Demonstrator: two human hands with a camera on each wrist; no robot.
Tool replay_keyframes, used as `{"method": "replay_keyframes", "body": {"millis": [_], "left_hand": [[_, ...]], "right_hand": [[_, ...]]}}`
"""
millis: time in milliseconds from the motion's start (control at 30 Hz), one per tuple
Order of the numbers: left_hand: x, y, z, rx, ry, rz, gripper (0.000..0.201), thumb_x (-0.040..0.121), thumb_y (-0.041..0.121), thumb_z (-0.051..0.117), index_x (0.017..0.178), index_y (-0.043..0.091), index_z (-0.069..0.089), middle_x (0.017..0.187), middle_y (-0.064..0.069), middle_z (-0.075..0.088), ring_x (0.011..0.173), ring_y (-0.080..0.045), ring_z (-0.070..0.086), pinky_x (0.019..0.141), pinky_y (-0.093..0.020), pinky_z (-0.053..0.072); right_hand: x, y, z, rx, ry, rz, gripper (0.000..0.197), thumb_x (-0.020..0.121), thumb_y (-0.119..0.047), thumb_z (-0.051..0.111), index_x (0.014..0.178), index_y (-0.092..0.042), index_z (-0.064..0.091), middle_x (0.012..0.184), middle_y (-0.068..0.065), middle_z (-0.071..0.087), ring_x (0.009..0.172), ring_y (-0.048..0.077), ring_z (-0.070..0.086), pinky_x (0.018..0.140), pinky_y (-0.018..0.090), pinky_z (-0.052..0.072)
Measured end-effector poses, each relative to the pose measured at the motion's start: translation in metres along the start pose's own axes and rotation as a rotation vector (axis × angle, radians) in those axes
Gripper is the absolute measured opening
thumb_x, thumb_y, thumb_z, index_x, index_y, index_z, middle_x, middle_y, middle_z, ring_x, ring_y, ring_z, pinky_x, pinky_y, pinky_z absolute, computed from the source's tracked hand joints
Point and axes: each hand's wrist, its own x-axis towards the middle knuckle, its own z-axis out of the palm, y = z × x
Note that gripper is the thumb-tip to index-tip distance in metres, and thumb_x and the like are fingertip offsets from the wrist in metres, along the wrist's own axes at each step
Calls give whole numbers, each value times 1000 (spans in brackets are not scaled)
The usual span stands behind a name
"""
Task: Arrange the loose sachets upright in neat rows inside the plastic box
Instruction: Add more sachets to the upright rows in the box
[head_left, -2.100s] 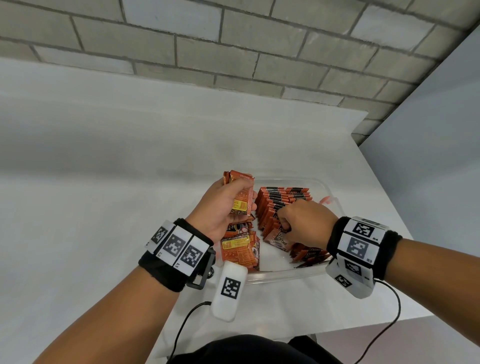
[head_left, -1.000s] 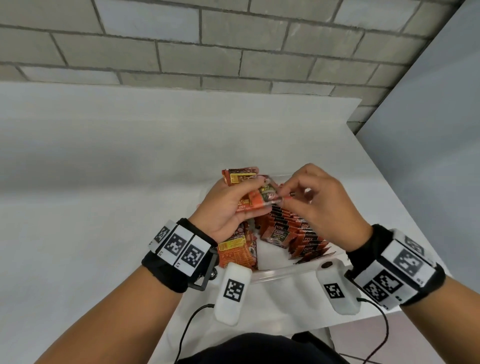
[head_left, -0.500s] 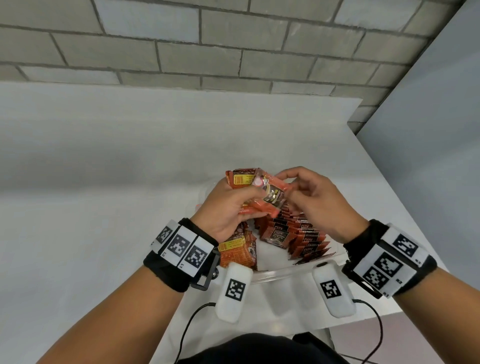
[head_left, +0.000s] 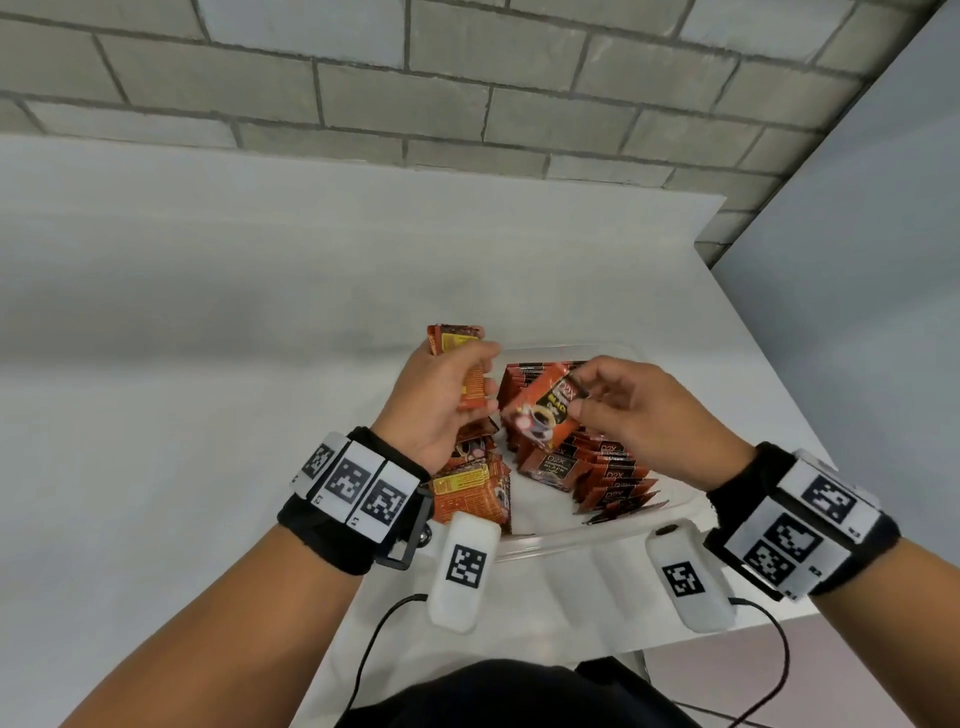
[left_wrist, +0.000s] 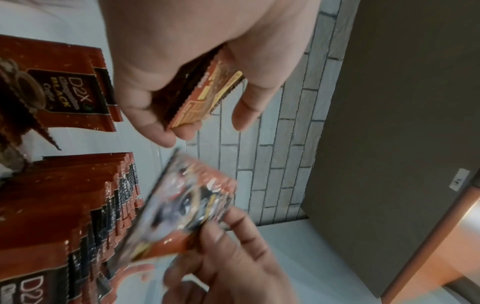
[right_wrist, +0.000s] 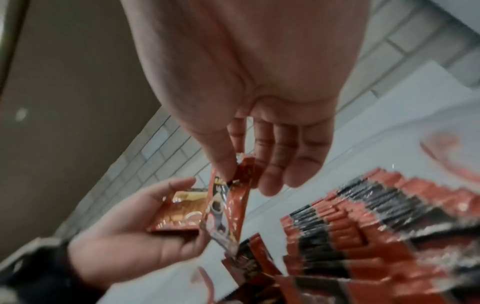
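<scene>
A clear plastic box (head_left: 587, 535) sits on the white table and holds a leaning row of red-and-black coffee sachets (head_left: 602, 467). My left hand (head_left: 441, 400) grips a small stack of orange sachets (head_left: 462, 358) above the box's left side; the stack (left_wrist: 207, 96) shows between its fingers. My right hand (head_left: 639, 410) pinches one sachet (head_left: 545, 410) by its top edge over the row. That sachet (right_wrist: 228, 205) hangs tilted between thumb and fingers, and it looks blurred (left_wrist: 182, 207) in the left wrist view. Loose sachets (head_left: 467, 488) lie in the box's near left part.
The white table (head_left: 208, 364) runs up to a grey brick wall (head_left: 415, 78) at the back. Its right edge (head_left: 769, 374) passes close to the box, with a grey panel beyond. Wrist-camera cables (head_left: 374, 639) hang at the near edge.
My right hand lifted one sachet out of the box, brought it up to the left hand's stack, then drew it back right and lower over the row. The left hand kept its stack.
</scene>
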Motion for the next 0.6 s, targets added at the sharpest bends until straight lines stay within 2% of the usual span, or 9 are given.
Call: {"method": "replay_keyframes", "body": {"millis": [33, 67, 167, 233, 333, 400, 500, 600], "left_hand": [[1, 0, -2, -10, 16, -9, 7, 89, 16, 62, 96, 16, 59, 80, -1, 56, 68, -14, 57, 67, -31, 50], [2, 1, -4, -21, 24, -15, 7, 89, 16, 62, 96, 16, 59, 81, -2, 56, 67, -14, 57, 67, -31, 50], [2, 2, -6, -36, 32, -21, 7, 89, 17, 62, 95, 16, 59, 82, -2, 57, 66, -14, 57, 68, -32, 50], [2, 2, -9, -43, 32, -27, 8, 89, 17, 62, 96, 15, 59, 84, -3, 57, 67, -14, 57, 67, -31, 50], [1, 1, -11, -59, 38, -36, 7, 89, 17, 61, 96, 14, 59, 82, -4, 57, 65, -15, 57, 66, -32, 49], [0, 1, -13, -66, 43, -40, 7, 89, 17, 61, 96, 14, 59, 80, -4, 58, 64, -15, 57, 66, -32, 49], [-1, 1, -15, -65, 46, -44, 7, 90, 17, 61, 96, 14, 59, 78, -3, 58, 62, -14, 58, 64, -32, 49], [-2, 2, -17, -76, 44, -44, 6, 90, 17, 61, 95, 14, 60, 75, -2, 58, 59, -13, 58, 63, -31, 49]], "right_hand": [[-2, 2, 0, -132, -25, -35, 8, 88, -14, 64, 91, -22, 65, 85, -10, 66, 73, 0, 57, 72, 14, 44], [-3, 4, 1, -231, -40, -66, 8, 88, -15, 65, 89, -22, 66, 85, -11, 65, 76, -2, 55, 71, 13, 41], [-1, 12, 4, -407, -74, -118, 6, 86, -16, 68, 89, -20, 70, 88, -7, 61, 79, 5, 55, 73, 18, 39], [1, 15, 6, -503, -143, -125, 5, 86, -16, 68, 88, -18, 71, 83, -8, 61, 77, 8, 55, 70, 16, 39], [3, 16, 12, -580, -256, -58, 6, 87, -16, 65, 82, -19, 65, 76, -9, 69, 69, 6, 61, 65, 21, 46], [5, 17, 15, -640, -279, -8, 10, 85, -15, 65, 79, -21, 60, 70, -12, 66, 66, 6, 60, 62, 21, 46], [10, 17, 20, -787, -267, -20, 23, 83, -16, 65, 70, -28, 50, 70, -14, 54, 70, 11, 55, 58, 22, 40], [13, 17, 22, -881, -278, -34, 28, 83, -16, 62, 66, -29, 44, 75, -9, 55, 70, 12, 50, 51, 19, 29]]}}
